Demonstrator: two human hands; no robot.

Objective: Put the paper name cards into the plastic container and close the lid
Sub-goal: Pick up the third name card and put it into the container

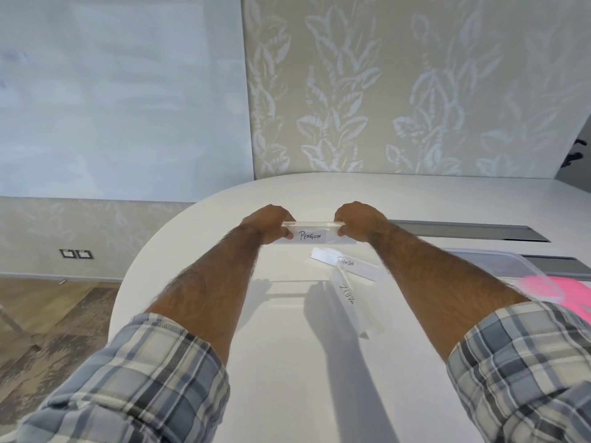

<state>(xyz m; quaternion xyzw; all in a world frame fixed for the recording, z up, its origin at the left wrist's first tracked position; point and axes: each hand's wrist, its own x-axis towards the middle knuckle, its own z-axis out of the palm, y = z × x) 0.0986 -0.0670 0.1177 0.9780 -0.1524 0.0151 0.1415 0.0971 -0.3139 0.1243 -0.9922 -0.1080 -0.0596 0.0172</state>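
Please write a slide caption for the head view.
Both hands hold the PENGUIN card above two cards on the white table.

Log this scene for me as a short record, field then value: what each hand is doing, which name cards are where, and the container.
left hand: grips left end of the white paper card marked PENGUIN
right hand: grips its right end
held card: above the white table, level
card marked PANDA: lying on table
card marked ZEBRA: lying on table, overlapping PANDA
clear plastic container: at right, no cards visible inside
pink item: by container, unclear
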